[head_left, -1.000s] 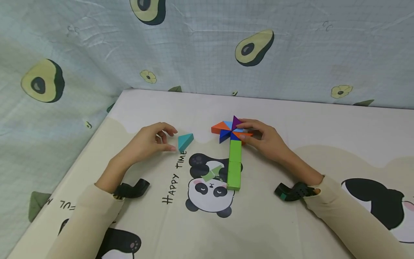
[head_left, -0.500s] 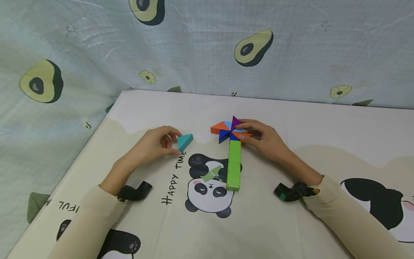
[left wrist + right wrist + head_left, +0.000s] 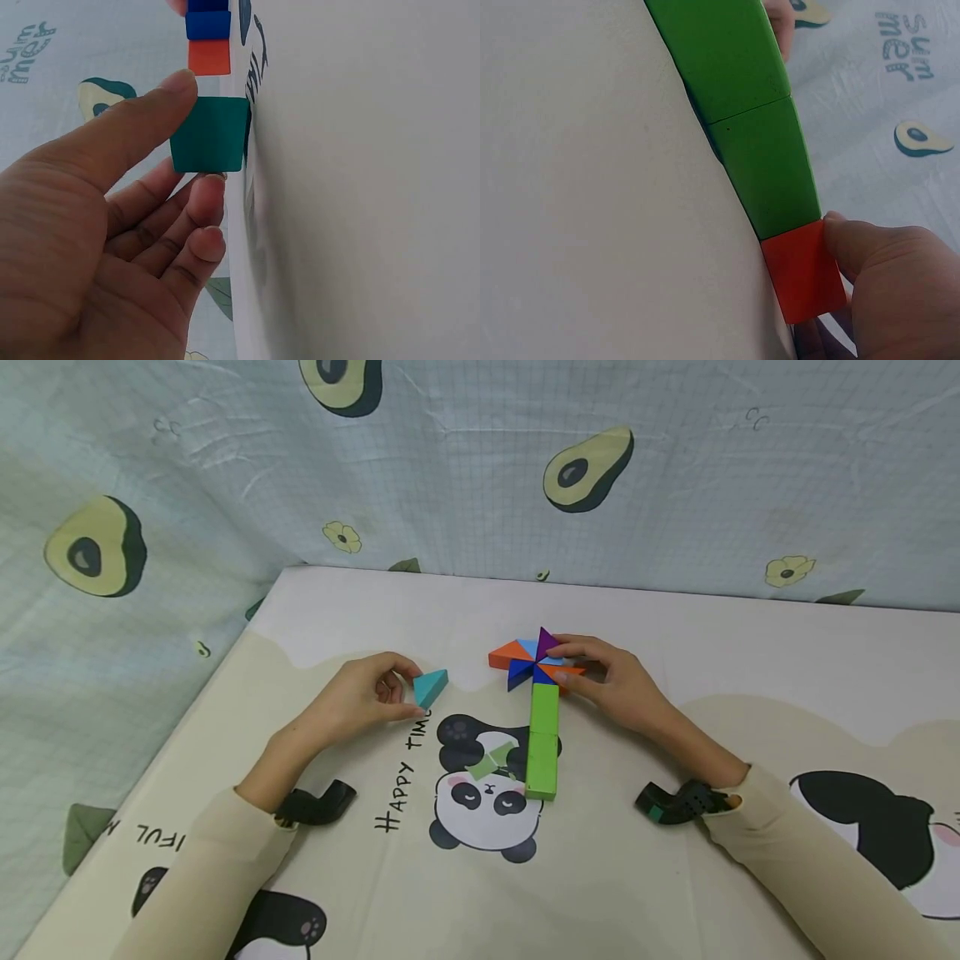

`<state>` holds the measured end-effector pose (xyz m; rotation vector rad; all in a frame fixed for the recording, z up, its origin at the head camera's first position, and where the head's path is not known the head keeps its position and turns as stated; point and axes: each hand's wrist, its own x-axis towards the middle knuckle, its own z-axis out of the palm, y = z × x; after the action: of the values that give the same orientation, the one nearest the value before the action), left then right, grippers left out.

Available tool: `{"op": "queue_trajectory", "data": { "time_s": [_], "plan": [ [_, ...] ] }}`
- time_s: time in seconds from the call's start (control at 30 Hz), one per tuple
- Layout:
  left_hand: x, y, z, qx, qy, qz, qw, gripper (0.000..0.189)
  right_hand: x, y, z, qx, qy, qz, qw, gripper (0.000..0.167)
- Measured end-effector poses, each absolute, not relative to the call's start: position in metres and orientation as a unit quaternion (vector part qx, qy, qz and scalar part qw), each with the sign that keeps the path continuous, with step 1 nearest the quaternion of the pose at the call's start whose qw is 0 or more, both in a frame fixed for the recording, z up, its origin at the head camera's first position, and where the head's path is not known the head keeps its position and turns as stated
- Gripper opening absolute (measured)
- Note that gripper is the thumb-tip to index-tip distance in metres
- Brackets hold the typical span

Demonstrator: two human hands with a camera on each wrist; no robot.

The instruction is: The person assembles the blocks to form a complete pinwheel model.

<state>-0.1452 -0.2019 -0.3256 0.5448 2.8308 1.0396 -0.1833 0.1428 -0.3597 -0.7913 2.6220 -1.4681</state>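
Observation:
My left hand [image 3: 360, 693] pinches a teal triangular block [image 3: 430, 687] between thumb and fingers, low over the tablecloth. In the left wrist view the thumb lies at one corner of that teal block [image 3: 210, 135] and fingertips at the opposite corner. To its right, triangular blocks form a pinwheel, including an orange one [image 3: 508, 656], a dark blue one [image 3: 519, 672] and a purple one [image 3: 546, 645]. My right hand [image 3: 622, 685] grips its right side, thumb at an orange triangular block [image 3: 557, 671] and forefinger by the purple one. Two green blocks [image 3: 544, 710] run end to end below it.
A pale tablecloth [image 3: 600, 877] with printed pandas covers the table. Behind and to the left hangs a curtain [image 3: 465, 485] with printed avocados. Black wrist cameras [image 3: 318, 804] sit on both wrists.
My left hand has moved right and its thumb and fingers have closed on the teal triangular block, which has hardly shifted. My right hand stays at the pinwheel.

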Motion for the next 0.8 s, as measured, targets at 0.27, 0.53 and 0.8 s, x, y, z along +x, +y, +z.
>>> {"op": "queue_trajectory", "data": {
  "time_s": [0.27,0.53,0.8],
  "plan": [
    [-0.142,-0.195,-0.319,0.198,0.916,0.348,-0.008,0.046,-0.183,0.142,-0.359,-0.256,0.844,-0.471,0.016,0.033],
    [-0.135,-0.175,-0.308,0.216,0.904,0.369,-0.015,0.044,-0.183,0.142,-0.358,-0.253,0.843,-0.474,0.02,0.033],
    [-0.135,-0.149,-0.309,0.235,0.89,0.39,0.009,0.045,-0.183,0.143,-0.358,-0.256,0.846,-0.467,0.019,0.034]
  ]
}}
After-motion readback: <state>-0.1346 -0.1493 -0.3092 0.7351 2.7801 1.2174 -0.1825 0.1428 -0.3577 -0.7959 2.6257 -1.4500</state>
